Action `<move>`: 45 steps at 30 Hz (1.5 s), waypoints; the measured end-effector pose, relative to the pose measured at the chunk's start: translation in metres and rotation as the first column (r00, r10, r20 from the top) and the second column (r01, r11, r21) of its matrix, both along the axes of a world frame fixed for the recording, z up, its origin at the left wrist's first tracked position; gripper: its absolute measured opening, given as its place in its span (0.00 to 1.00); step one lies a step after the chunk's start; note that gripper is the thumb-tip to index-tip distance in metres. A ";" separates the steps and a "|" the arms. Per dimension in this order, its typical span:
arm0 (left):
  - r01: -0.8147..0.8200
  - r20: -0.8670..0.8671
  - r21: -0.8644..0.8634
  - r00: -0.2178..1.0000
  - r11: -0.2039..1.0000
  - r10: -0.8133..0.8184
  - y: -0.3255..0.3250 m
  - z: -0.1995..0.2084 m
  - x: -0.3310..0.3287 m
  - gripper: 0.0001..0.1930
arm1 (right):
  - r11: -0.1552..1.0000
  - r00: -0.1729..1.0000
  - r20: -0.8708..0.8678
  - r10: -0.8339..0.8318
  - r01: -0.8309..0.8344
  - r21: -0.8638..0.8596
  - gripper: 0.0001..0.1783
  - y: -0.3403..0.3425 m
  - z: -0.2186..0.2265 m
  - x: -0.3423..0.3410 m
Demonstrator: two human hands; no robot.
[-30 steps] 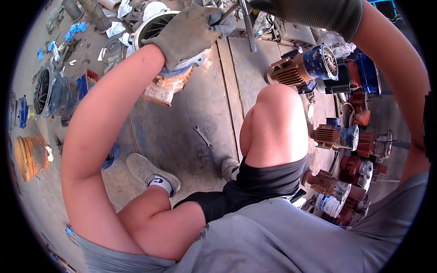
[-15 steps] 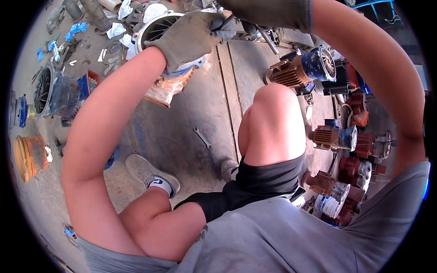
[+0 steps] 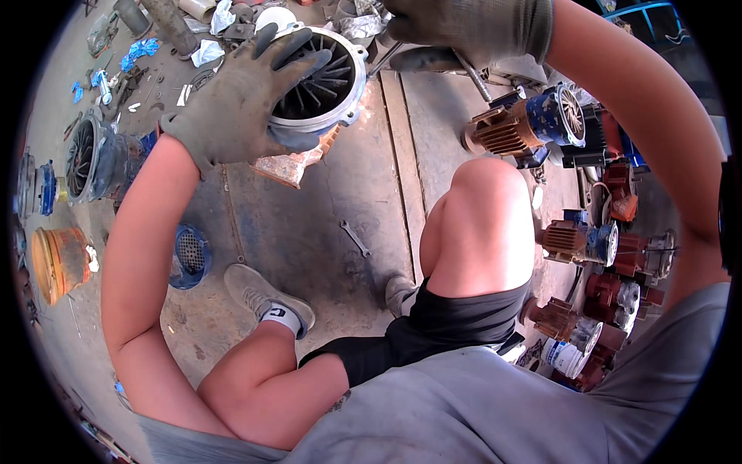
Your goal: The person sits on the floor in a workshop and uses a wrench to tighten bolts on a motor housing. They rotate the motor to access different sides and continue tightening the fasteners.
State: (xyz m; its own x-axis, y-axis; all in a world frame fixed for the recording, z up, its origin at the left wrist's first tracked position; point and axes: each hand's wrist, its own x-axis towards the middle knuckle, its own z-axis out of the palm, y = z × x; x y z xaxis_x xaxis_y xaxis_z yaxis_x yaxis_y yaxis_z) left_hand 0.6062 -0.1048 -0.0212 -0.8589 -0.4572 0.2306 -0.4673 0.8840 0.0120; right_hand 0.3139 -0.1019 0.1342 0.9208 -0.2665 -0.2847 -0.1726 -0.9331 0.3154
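My left hand (image 3: 243,97), in a grey-green work glove, is open with its fingers spread over the rim of a round metal motor housing (image 3: 352,108). Dark radial fan blades (image 3: 313,93) show inside that housing, and its lower body is rusty orange. At the top edge my gloved right hand (image 3: 479,31) is closed around a metal bar tool (image 3: 474,77). One end of it sticks out below the palm. A thinner dark rod (image 3: 385,58) runs from the hand toward a lug on the housing's rim; whether both are one tool is hidden by the glove.
An open-end wrench (image 3: 355,238) lies on the floor plate between my feet. Several motors, such as a rusty-and-blue one (image 3: 525,127), line the right side. Left stand another finned housing (image 3: 85,158), an orange drum-shaped part (image 3: 58,263) and a blue grille cover (image 3: 191,257).
My left hand has come away from beside the right hand, moving left and spreading its fingers on the housing. The right hand stays on the bar tool. The whole view has shifted slightly.
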 end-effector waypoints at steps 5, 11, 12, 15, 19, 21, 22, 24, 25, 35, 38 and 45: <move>-0.035 -0.045 0.056 0.998 0.998 0.038 0.001 -0.004 -0.009 0.55 | 0.914 0.841 -0.361 -0.403 0.391 -0.109 0.18 0.001 -0.014 0.009; -0.136 0.014 0.188 0.991 0.973 0.136 0.006 0.009 -0.012 0.59 | 0.661 0.712 -0.201 -0.673 0.701 0.268 0.32 -0.005 0.011 0.020; -0.152 0.038 0.177 0.988 0.973 0.147 0.007 0.008 -0.016 0.61 | 0.652 0.706 -0.201 -0.679 0.706 0.278 0.37 -0.011 0.010 0.017; -0.140 0.072 0.143 0.989 0.980 0.131 0.005 0.005 -0.019 0.66 | 0.580 0.671 -0.231 -0.705 0.732 0.358 0.36 -0.025 0.003 0.010; -0.043 0.102 0.117 0.994 0.992 0.031 -0.004 0.010 -0.001 0.73 | 0.021 0.380 -0.291 -0.878 0.639 0.769 0.36 -0.025 -0.011 0.002; -0.076 0.192 0.128 0.980 0.989 0.051 0.001 0.020 -0.012 0.74 | -0.572 -0.164 -0.553 -0.817 0.106 0.813 0.32 -0.014 -0.012 0.004; -0.128 0.307 0.111 0.948 0.986 0.088 0.001 0.021 -0.013 0.73 | -0.572 -0.184 -0.568 -0.802 -0.037 0.819 0.30 -0.022 -0.040 0.000; -0.172 0.330 0.139 0.936 0.975 0.118 0.004 0.021 -0.006 0.72 | -0.555 -0.173 -0.608 -0.775 -0.273 0.786 0.20 -0.014 -0.045 0.014; -0.187 0.334 0.141 0.934 0.972 0.131 0.004 0.026 -0.004 0.72 | -0.525 -0.124 -0.554 -0.823 -0.205 0.826 0.22 -0.008 -0.039 0.013; -0.071 0.271 -0.026 0.960 0.997 0.075 -0.015 0.010 -0.008 0.64 | -0.158 0.225 -0.002 -0.974 -0.677 0.719 0.36 -0.044 -0.104 -0.050; -0.074 0.282 -0.050 0.956 0.996 0.085 -0.017 0.002 -0.003 0.63 | 0.227 -0.510 -0.307 -0.804 -0.740 0.634 0.29 -0.035 -0.117 -0.013; -0.092 0.182 -0.006 0.979 0.996 0.091 -0.011 0.002 0.001 0.63 | 0.307 -0.717 -0.164 -0.678 -0.479 0.823 0.22 -0.022 -0.102 -0.001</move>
State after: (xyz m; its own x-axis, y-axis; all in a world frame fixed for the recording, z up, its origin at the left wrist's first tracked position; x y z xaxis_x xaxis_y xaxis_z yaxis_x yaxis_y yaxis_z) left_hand 0.6077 -0.1153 -0.0188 -0.8410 -0.5360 0.0736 -0.5407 0.8375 -0.0784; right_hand 0.3134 -0.1238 0.0317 -0.3881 -0.8961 -0.2153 0.4104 0.0411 -0.9110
